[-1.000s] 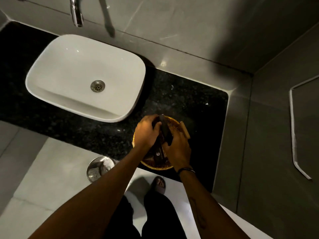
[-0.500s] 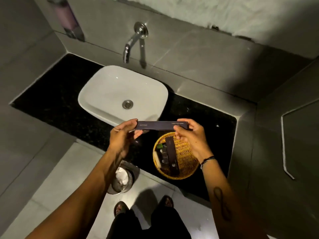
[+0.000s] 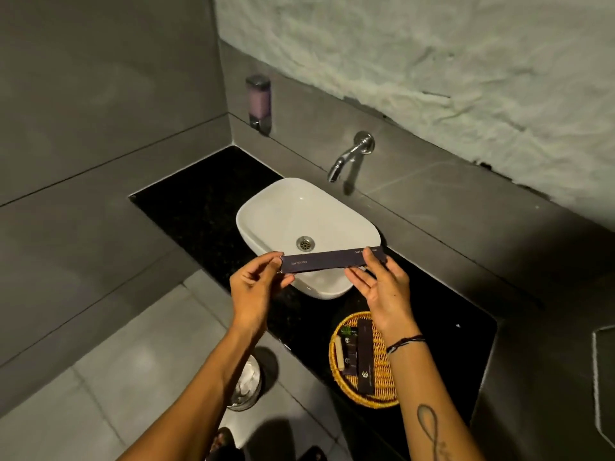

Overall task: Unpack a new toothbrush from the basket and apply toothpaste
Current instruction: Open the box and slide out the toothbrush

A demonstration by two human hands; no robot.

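Note:
A long dark toothbrush box [image 3: 329, 260] is held level in front of me, over the near edge of the sink. My left hand [image 3: 254, 287] pinches its left end between thumb and fingers. My right hand [image 3: 382, 287] grips its right end, palm up. Below the right wrist, a round wicker basket [image 3: 386, 387] sits on the black counter and holds another long dark box [image 3: 365, 357], some small dark packets and a pale stick-like item. The toothbrush itself is hidden inside the box.
A white basin [image 3: 299, 221] stands on the black granite counter [image 3: 206, 194], with a chrome tap [image 3: 349, 154] on the wall behind. A soap dispenser [image 3: 258, 103] hangs at the corner. A steel bin [image 3: 246, 387] stands on the floor below.
Both hands lifted the dark box out of the basket and raised it over the sink's edge. The view tilted up toward the wall.

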